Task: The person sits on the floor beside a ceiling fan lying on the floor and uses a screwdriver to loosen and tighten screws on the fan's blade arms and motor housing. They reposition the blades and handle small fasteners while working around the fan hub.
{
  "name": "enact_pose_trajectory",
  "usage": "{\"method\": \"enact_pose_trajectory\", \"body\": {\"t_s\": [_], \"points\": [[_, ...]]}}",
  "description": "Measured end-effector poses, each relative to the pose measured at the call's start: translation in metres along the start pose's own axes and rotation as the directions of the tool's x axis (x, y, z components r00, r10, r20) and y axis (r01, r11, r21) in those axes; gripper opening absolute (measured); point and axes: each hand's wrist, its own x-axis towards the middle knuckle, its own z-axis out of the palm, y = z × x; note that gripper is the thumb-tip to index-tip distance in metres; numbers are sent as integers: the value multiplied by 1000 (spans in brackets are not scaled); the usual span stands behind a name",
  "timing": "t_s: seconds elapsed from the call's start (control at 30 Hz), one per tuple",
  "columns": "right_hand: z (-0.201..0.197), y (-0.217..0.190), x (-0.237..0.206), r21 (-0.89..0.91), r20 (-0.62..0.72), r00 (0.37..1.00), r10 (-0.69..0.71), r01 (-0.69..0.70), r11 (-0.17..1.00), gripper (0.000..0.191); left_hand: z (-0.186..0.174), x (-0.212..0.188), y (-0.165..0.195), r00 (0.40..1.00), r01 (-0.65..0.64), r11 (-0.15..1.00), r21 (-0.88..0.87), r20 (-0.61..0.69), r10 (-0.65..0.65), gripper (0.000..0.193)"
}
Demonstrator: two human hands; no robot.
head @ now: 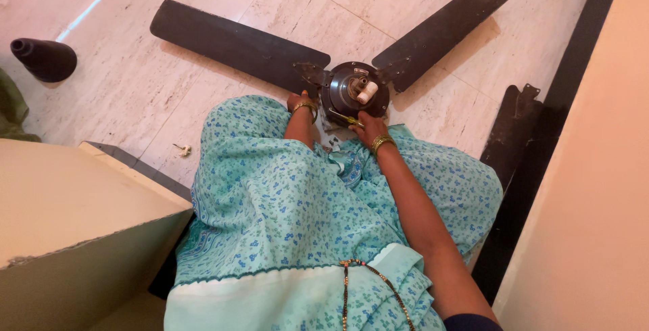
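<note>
Fan motor (355, 91) on the floor (135, 94), two blades (236, 43) attached, one blade (517, 125) lying off; I see right hand (368, 128) fingers closed on a screwdriver (346, 119), left hand (302, 104) steadying the hub, grip unclear.

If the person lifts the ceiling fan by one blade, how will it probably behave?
The ceiling fan would probably feel heavy at the middle, since its metal motor hub looks solid. Its two attached blades are long and thin, so they may flex and the fan may swing. It lies flat on the floor, so rolling seems unlikely.
</note>
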Motion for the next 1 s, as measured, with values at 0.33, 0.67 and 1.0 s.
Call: {"method": "enact_pose_trajectory", "body": {"t_s": [0.33,0.67,1.0], "points": [[1,1,-1,54,-39,999,-33,35,998,36,5,4,-3,1000,24,999,-47,-10,-25,24],[-5,-5,-1,28,8,1000,18,-18,999,38,2,0,-2,999,-23,997,67,-36,25,27],[-10,-6,-1,22,9,1000,8,-8,1000,38,4,1,-3,990,74,989,-130,-108,-89,23]]}}
